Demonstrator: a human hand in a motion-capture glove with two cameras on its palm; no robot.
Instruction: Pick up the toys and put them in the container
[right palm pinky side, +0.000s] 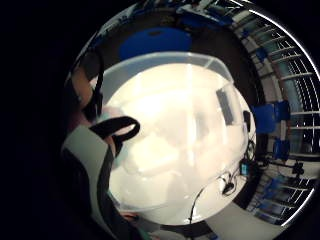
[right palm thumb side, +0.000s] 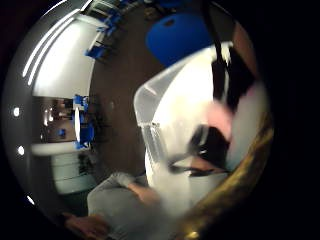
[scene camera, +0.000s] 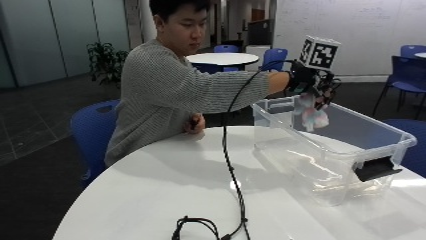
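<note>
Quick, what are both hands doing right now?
Right hand: holds a soft toy above the clear container.
Left hand: bare, rests on the table, holding nothing visible.

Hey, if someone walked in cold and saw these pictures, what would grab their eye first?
Probably the gloved right hand, raised above the clear plastic storage container and gripping a soft pale pink and blue toy that dangles over the open bin. Next, the container itself, standing on the round white table with a black latch at its near end. A black cable also trails across the tabletop.
</note>
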